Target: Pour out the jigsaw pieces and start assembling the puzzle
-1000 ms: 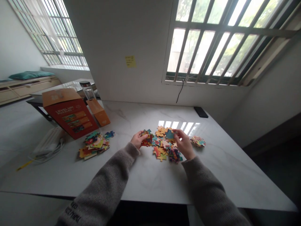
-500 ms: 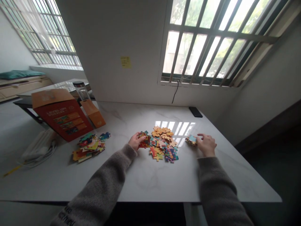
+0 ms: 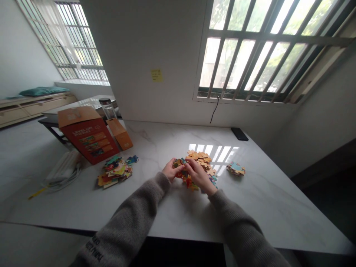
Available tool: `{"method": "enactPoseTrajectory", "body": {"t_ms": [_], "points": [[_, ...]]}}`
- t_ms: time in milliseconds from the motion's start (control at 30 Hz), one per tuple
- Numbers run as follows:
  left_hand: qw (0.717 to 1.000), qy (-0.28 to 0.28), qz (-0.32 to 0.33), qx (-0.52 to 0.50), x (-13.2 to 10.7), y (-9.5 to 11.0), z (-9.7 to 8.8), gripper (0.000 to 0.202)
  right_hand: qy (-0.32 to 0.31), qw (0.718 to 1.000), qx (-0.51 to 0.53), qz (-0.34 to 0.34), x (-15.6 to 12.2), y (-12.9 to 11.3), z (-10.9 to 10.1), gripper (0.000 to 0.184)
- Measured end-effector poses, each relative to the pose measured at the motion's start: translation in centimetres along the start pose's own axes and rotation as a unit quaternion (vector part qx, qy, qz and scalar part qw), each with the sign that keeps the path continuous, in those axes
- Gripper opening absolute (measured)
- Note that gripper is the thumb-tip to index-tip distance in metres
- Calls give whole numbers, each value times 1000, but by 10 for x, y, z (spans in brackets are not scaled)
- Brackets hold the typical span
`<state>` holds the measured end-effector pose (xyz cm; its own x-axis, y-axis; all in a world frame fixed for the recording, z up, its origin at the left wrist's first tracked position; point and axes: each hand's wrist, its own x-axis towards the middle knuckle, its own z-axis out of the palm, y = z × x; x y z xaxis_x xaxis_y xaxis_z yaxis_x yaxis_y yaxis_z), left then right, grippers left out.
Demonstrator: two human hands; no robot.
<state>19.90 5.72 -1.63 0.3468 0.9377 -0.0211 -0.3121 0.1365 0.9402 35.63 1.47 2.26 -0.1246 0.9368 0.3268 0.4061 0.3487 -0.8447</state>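
My left hand (image 3: 170,171) is closed around a few puzzle pieces (image 3: 179,162), held just left of the middle pile. The fingertips of my right hand (image 3: 198,176) are pinched at the same pieces, so the two hands meet there. Beneath and behind my right hand spreads the middle pile of puzzle pieces (image 3: 202,158), orange-brown backs at the far side and coloured faces nearer; part of it is hidden by the hand. A small stack of puzzle pieces (image 3: 236,168) with a light-blue one on top sits to the right. Another mixed pile (image 3: 116,172) lies to the left.
A red puzzle box (image 3: 90,139) stands at the left with a smaller orange box (image 3: 120,134) and a glass bottle (image 3: 107,108) by it. A white power strip (image 3: 62,168) with cable lies near the left. A black phone (image 3: 239,134) rests at the table's back right.
My right hand has left the small right-hand stack and come left to the pieces in my left hand. The camera view has turned slightly left.
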Motion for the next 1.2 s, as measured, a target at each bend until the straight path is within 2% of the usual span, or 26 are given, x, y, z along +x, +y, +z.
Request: {"method": "enactPoseTrajectory", "body": {"t_ms": [233,367,533,600,700,767,867,1067,1200], "points": [[997,-36,24,62,-5,1,2,57,-22,995,84,50,5,10,3,22],[997,-45,12,66,-9,6,9,65,14,995,81,54,2,5,3,25],[997,-79,-4,24,-10,3,13,60,75,996,51,19,4,3,-5,22],[997,-67,-11,38,-8,0,11,57,123,988,89,43,5,6,-13,24],[999,-9,-11,30,-2,-3,6,48,187,966,155,83,3,11,-26,28],[999,30,-17,-18,2,-3,4,43,193,958,185,101,0,14,-31,31],[997,67,-22,-43,6,0,1,37,161,961,190,117,-6,15,-33,34],[991,80,44,98,5,10,-8,36,143,979,129,67,-8,17,-22,30],[965,56,89,239,-2,23,-22,31,135,983,118,45,-9,22,-18,27]]}}
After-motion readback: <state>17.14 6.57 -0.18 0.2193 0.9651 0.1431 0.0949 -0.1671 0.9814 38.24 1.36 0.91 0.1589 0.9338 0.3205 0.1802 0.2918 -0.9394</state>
